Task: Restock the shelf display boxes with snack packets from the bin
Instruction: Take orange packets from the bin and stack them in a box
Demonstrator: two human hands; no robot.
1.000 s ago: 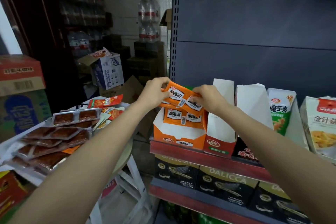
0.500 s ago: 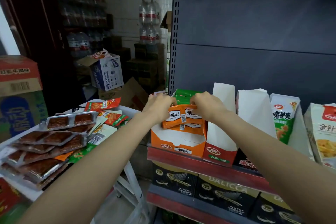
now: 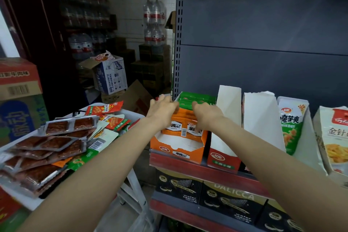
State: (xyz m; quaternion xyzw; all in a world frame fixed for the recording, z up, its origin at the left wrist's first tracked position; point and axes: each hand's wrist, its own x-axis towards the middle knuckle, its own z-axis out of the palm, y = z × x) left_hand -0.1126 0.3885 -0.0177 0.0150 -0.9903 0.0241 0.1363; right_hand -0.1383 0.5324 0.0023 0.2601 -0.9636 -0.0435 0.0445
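Step in hand: seating orange snack packets (image 3: 185,130) in the orange display box (image 3: 177,149) at the left end of the shelf (image 3: 216,172); both hands over the box top, left hand (image 3: 162,108) at its left rear, right hand (image 3: 205,114) at centre; fingers bent down onto the packet tops, apparently pressing; whether they pinch a packet, cannot tell; green packets (image 3: 197,99) stand behind in the same box; bin (image 3: 131,114) of mixed packets just left of the shelf; next move, by judgement: let go, reach back to the bin, sort out matching packets; neighbouring white-lined box (image 3: 227,118) looks unfilled.
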